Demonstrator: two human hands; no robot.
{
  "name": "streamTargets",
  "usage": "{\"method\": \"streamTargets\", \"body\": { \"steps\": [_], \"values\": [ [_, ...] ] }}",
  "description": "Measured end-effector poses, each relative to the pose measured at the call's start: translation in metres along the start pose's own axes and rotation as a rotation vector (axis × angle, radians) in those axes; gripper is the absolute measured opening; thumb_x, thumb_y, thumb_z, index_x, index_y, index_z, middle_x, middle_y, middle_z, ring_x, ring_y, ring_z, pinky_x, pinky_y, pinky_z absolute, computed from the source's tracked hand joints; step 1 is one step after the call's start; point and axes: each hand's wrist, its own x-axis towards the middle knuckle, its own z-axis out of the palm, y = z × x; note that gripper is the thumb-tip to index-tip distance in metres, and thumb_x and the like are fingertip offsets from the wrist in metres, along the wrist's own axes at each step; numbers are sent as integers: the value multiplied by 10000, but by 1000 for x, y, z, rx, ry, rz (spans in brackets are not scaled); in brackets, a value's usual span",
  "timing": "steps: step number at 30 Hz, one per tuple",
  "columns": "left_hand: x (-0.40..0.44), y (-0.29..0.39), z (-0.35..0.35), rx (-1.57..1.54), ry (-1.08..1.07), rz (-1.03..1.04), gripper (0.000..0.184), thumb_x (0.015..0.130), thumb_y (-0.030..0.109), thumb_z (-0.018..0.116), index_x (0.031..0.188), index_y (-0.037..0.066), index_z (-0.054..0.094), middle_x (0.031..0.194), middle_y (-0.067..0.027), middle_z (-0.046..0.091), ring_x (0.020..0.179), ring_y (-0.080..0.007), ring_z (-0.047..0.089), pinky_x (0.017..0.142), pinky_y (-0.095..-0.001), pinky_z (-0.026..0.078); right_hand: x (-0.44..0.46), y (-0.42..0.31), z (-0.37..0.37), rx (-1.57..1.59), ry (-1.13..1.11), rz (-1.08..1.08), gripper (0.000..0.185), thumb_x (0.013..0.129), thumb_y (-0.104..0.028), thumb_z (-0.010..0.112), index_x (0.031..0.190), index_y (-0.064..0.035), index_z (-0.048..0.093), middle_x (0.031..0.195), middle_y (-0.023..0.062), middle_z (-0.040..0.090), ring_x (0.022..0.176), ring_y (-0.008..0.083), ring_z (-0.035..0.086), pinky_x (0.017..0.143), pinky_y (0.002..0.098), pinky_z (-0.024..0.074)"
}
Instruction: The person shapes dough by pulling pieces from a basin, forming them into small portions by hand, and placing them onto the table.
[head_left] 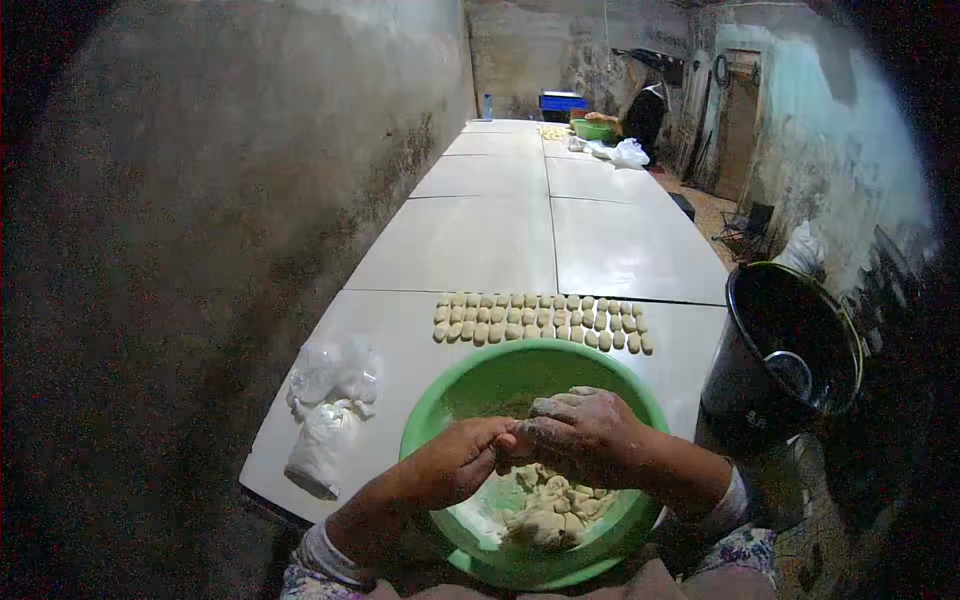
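Observation:
My left hand (470, 458) and my right hand (588, 432) meet above a green basin (425, 410). The fingers of both are curled and pressed together at the thumbs; whatever lies between them is hidden. White flour coats my right hand's fingers. Below them, in the basin, sits a lump of pale dough (545, 520) with torn, uneven pieces and loose flour beside it. Just beyond the rim, small oval dough pieces (545, 318) lie in three rows on the white table (460, 245).
Left of the basin stands a plastic bag of white powder (325, 445) with crumpled clear plastic (335, 372) behind it. A large black bucket (745, 385) is close on the right. At the table's far end a person (645, 115) stands by another green basin (593, 131).

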Motion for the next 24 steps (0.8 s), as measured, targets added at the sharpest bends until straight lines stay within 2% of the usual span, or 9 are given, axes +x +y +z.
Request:
{"method": "streamTargets", "body": {
  "steps": [1, 7, 10, 12, 14, 17, 19, 22, 24],
  "values": [
    [0, 1, 0, -5, -23, -4, 510, 973, 434, 301, 1113, -4, 523, 999, -184, 605, 873, -290, 590, 767, -358, 458, -1, 1, 3, -21, 5, 8, 341, 815, -260, 578, 1102, -90, 512, 1124, 174, 567, 953, 349, 594, 769, 437, 489],
    [-3, 19, 2, 189, -59, 150, 681, 923, 589, 258, 1194, 10, 491, 980, -192, 600, 869, -289, 585, 780, -371, 453, 2, 3, 0, 14, -17, 40, 237, 850, -287, 550, 972, -83, 551, 956, 159, 600, 848, 351, 614, 707, 447, 499],
    [-4, 27, 1, 110, -64, -38, 663, 929, 575, 266, 1209, 18, 492, 980, -196, 602, 873, -298, 590, 779, -368, 455, 5, 0, 2, 40, 104, -78, 211, 784, -235, 640, 896, -93, 532, 784, 93, 551, 695, 302, 591, 595, 405, 475],
    [-5, 21, 0, 85, -31, 13, 608, 946, 529, 287, 1188, 20, 514, 924, -183, 610, 794, -262, 583, 741, -352, 461, 6, -2, -2, 56, 16, -26, 206, 826, -265, 592, 886, -79, 526, 827, 122, 569, 743, 324, 601, 627, 429, 482],
    [-6, 24, -3, 106, -40, -139, 549, 959, 476, 315, 1140, 10, 539, 865, -164, 612, 743, -232, 565, 715, -339, 461, 7, -1, -3, 69, -73, 25, 232, 868, -295, 545, 875, -65, 521, 870, 152, 587, 790, 345, 611, 660, 453, 490],
    [-5, 28, -1, 80, 4, -77, 482, 968, 420, 346, 1057, -4, 557, 795, -144, 596, 710, -208, 545, 684, -333, 449, 5, 2, 0, 101, 2, 14, 231, 860, -283, 555, 914, -63, 510, 840, 139, 559, 779, 355, 597, 649, 450, 483],
    [-3, 27, 2, 121, 33, -60, 463, 975, 404, 345, 1018, -8, 552, 740, -108, 560, 673, -174, 506, 646, -316, 428, 5, 1, 3, 99, 224, -39, 226, 853, -259, 559, 953, -68, 493, 826, 130, 536, 769, 361, 585, 631, 449, 476],
    [-4, 19, 1, 2, 72, -44, 478, 975, 422, 334, 974, -2, 554, 701, -73, 513, 651, -156, 477, 620, -298, 408, 6, 4, 6, 134, 215, -41, 265, 764, -233, 668, 947, -92, 537, 810, 103, 564, 704, 337, 583, 598, 421, 469],
    [-3, 13, 1, -105, 44, -33, 538, 965, 486, 296, 912, 8, 538, 675, -47, 466, 639, -144, 458, 604, -285, 389, 6, 3, 0, 119, 154, -1, 245, 759, -220, 665, 928, -92, 542, 801, 103, 567, 677, 338, 579, 583, 419, 468]
  ]
}}
